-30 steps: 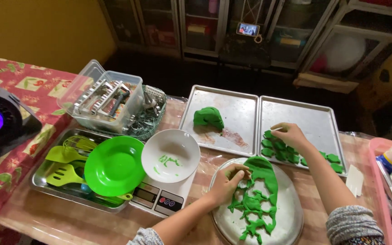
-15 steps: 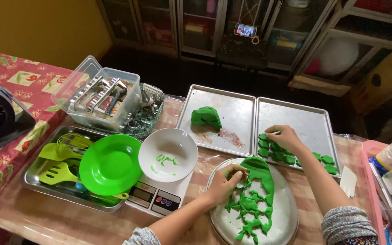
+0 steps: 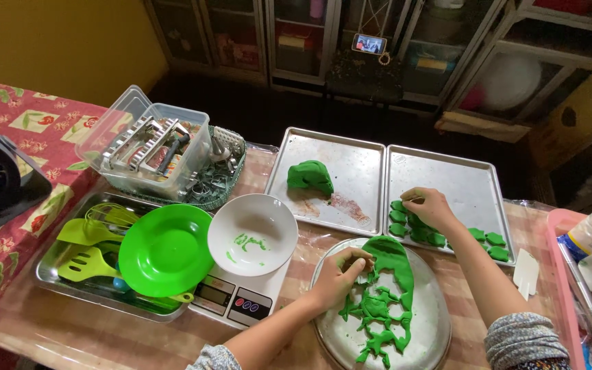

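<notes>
Looking across the table, you've got two metal baking trays (image 3: 364, 154) side by side in the upper middle of the frame, with a lump of green dough (image 3: 310, 177) on the left one. Lower centre, a round metal plate (image 3: 429, 322) carries the cut-up sheet of green dough (image 3: 381, 301). Your left hand (image 3: 337, 274) pinches that sheet's edge with bunched fingers, while your right hand (image 3: 429, 205) sets loosely curled fingers on the small dough cutouts (image 3: 488, 240) lined up in the right tray.

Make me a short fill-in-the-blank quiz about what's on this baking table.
1. The left hand touches rolled-out dough coloured ____.
2. The right hand rests over cut shapes on a metal baking ____.
3. The white bowl sits on a kitchen ____.
4. The lump of dough lies on the ____ of the two trays.

Missing words: green; tray; scale; left
</notes>
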